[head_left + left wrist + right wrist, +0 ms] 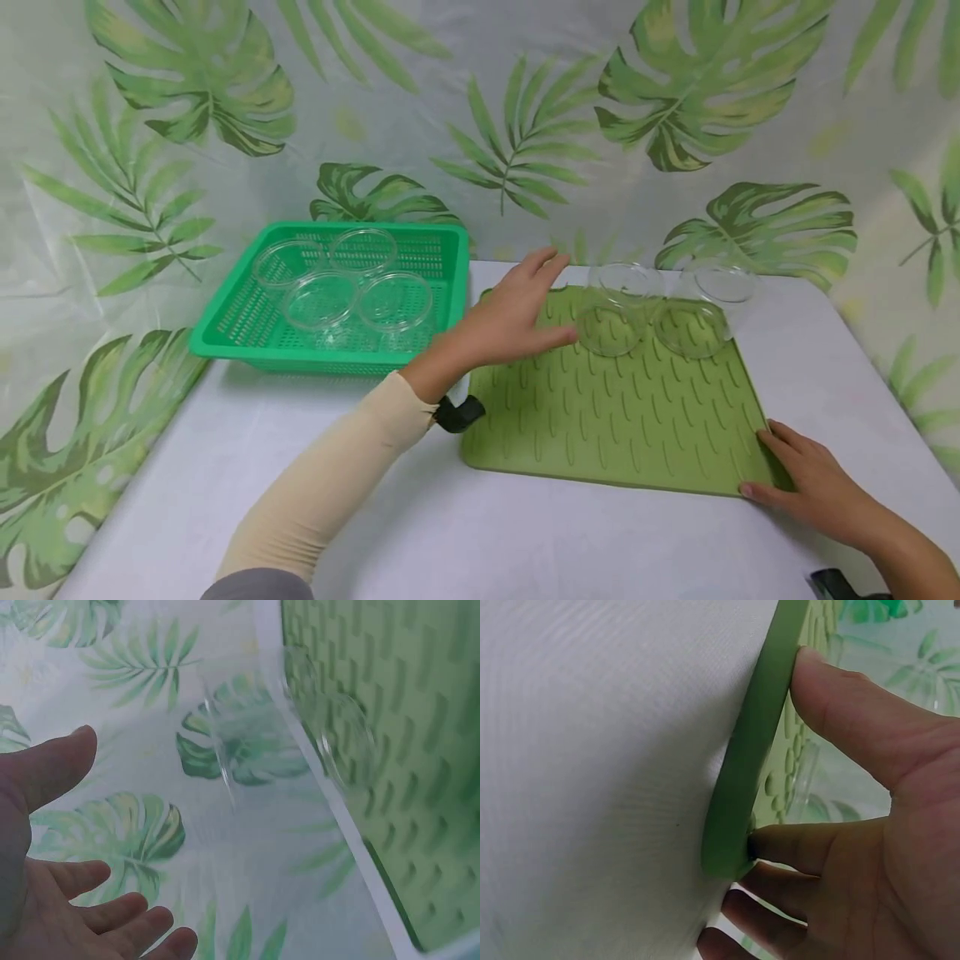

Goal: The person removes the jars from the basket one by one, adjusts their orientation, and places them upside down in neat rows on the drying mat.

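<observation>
My left hand [517, 312] hovers over the far left part of a green ridged mat [600, 417], fingers spread and holding nothing. To its right, two clear glasses, a left one [610, 329] and a right one [692, 331], stand near the mat's far edge. The left wrist view shows the empty palm [67, 922] with the thumb held apart. At the near right corner of the mat, my right hand [817, 487] touches the edges with thumb and fingers. In the right wrist view, the thumb [840, 697] rests along the mat's green edge [742, 780].
A green plastic basket [225, 337] stands at the left, holding several clear glasses [321, 302]. White cloth [600, 542] covers the table. Behind it hangs a leaf-patterned curtain [465, 92].
</observation>
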Demonstrator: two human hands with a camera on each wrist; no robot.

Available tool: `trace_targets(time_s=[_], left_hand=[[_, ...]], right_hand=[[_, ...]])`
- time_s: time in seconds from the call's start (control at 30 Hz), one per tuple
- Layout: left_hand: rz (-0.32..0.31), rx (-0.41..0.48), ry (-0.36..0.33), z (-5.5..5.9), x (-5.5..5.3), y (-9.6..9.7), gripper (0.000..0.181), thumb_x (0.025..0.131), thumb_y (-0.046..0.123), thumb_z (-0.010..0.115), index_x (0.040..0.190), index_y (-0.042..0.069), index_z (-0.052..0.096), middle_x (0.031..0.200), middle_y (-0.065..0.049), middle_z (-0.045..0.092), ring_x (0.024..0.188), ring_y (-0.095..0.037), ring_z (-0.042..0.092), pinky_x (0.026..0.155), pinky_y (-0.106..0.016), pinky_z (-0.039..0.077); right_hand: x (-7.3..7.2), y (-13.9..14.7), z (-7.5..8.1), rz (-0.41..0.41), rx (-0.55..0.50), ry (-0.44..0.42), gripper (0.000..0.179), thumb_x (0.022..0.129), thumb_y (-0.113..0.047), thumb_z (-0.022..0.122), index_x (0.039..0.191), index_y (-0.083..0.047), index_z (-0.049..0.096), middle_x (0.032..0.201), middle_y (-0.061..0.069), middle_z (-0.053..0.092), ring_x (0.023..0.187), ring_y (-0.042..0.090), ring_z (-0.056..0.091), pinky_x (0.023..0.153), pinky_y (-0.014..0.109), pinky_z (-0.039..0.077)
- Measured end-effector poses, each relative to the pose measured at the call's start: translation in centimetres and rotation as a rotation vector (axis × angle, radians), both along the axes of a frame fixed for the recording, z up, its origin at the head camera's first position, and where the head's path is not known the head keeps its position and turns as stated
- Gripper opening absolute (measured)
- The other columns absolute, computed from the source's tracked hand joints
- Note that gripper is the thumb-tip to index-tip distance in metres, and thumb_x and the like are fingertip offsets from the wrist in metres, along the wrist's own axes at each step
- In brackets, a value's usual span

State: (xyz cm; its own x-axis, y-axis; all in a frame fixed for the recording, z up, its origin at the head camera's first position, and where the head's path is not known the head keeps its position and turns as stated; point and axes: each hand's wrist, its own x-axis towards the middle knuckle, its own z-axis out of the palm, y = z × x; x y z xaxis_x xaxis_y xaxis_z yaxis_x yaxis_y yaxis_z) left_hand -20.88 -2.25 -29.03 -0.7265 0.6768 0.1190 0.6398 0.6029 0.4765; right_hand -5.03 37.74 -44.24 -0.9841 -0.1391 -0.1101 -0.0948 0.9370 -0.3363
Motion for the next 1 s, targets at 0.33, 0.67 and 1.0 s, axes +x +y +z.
trace_targets(time_s=[0.33, 0.67, 1.0], left_hand=[[-0.004, 0.023, -0.007, 1.6, 2.4, -8.5, 0.078, 0.093, 0.034, 0.068, 0.155, 0.007, 0.03, 0.162, -0.013, 0.027, 0.152, -0.03, 0.025, 0.121, -0.051, 0.029], [0.07, -0.061, 0.163, 2.5, 2.5, -14.1, 0.066, 0.091, 0.026, 0.072, 0.146, 0.002, 0.045, 0.153, -0.017, 0.042, 0.145, -0.035, 0.036, 0.118, -0.052, 0.034], [0.151, -0.169, 0.158, 1.5, 0.4, -18.2, 0.065, 0.089, 0.019, 0.074, 0.144, 0.0, 0.047, 0.15, -0.019, 0.046, 0.142, -0.039, 0.039, 0.115, -0.055, 0.035]], right_hand=[[-0.2, 0.1, 0.0, 0.021, -0.009, 0.013, 0.087, 0.086, -0.035, 0.075, 0.137, 0.024, 0.037, 0.143, 0.045, 0.03, 0.124, 0.064, 0.03, 0.095, 0.069, 0.03], [-0.1, 0.1, 0.1, 0.013, -0.006, -0.001, 0.086, 0.086, -0.035, 0.075, 0.136, 0.024, 0.037, 0.141, 0.046, 0.03, 0.123, 0.065, 0.031, 0.094, 0.07, 0.031], [-0.1, 0.0, 0.1, 0.016, -0.008, -0.006, 0.086, 0.087, -0.034, 0.074, 0.136, 0.024, 0.036, 0.142, 0.046, 0.029, 0.124, 0.065, 0.03, 0.095, 0.07, 0.03]])
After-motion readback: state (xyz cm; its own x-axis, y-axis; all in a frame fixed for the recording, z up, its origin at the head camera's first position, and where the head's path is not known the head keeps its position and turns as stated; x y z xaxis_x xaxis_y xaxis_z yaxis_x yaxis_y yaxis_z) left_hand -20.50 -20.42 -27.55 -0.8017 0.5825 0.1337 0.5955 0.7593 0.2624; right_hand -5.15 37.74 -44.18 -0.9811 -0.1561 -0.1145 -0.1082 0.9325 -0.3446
